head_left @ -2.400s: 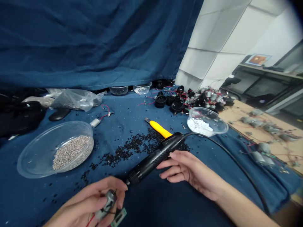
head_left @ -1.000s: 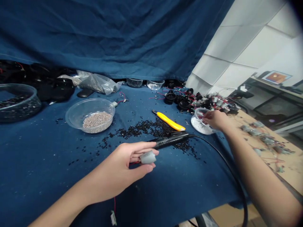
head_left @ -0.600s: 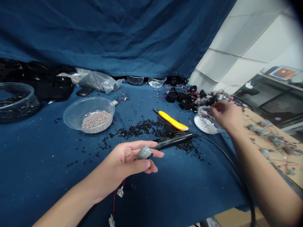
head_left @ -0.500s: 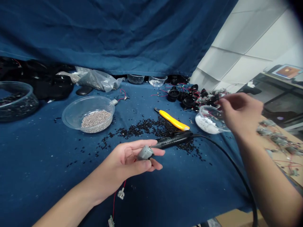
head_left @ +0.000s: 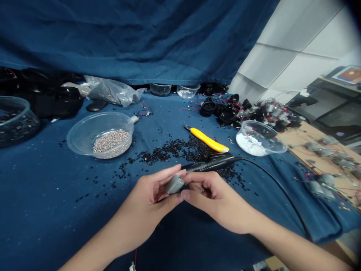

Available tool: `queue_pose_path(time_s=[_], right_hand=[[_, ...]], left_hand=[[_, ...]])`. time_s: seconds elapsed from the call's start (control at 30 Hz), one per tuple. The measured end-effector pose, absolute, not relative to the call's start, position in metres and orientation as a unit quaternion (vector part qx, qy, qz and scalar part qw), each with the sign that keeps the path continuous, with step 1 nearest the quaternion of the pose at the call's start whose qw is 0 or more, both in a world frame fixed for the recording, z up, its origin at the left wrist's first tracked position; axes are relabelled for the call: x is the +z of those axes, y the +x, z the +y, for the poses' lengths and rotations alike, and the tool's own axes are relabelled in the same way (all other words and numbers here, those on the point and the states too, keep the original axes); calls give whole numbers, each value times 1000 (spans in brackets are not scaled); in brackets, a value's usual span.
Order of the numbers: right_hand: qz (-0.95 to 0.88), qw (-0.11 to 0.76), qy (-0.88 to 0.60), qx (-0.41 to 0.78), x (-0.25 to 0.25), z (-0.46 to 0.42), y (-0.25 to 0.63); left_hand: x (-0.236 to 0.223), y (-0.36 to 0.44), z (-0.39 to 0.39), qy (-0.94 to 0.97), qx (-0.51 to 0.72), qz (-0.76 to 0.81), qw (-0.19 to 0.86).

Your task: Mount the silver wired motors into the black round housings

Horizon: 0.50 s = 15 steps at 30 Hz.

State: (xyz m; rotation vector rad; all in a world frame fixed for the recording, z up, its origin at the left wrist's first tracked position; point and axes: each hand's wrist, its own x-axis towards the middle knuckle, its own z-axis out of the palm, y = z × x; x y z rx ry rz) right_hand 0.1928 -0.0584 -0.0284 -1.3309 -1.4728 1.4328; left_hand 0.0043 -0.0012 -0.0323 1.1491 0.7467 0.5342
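Observation:
My left hand is closed around a small grey motor, held tilted above the blue cloth. A red wire with a small board hangs down below that hand. My right hand meets the motor's right end, thumb and fingertips pinched together there. Something tiny and pale shows among its curled fingers, too small to name. Just behind both hands lies a black corded tool, its left end hidden by the fingers.
Loose black bits lie around a yellow-handled cutter. A clear bowl of small metal pieces stands left; a bowl with white material stands right. Grey motors lie far right. The black cord curves down the right side.
My right hand has come from the bowl with white material to the motor in my left hand. The left hand still holds the motor, and the view has shifted slightly.

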Motion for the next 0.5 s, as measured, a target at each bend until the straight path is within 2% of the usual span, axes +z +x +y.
queue_pose_path(time_s=[0.17, 0.4, 0.5], right_hand=[[-550, 343, -493, 581, -29, -58, 193], [-599, 332, -516, 514, -27, -60, 194], [-603, 325, -525, 505, -30, -61, 195]], left_hand=[[-35, 7, -7, 563, 209, 386, 701], [-45, 6, -10, 646, 191, 402, 620], [-44, 6, -11, 642, 188, 405, 623]])
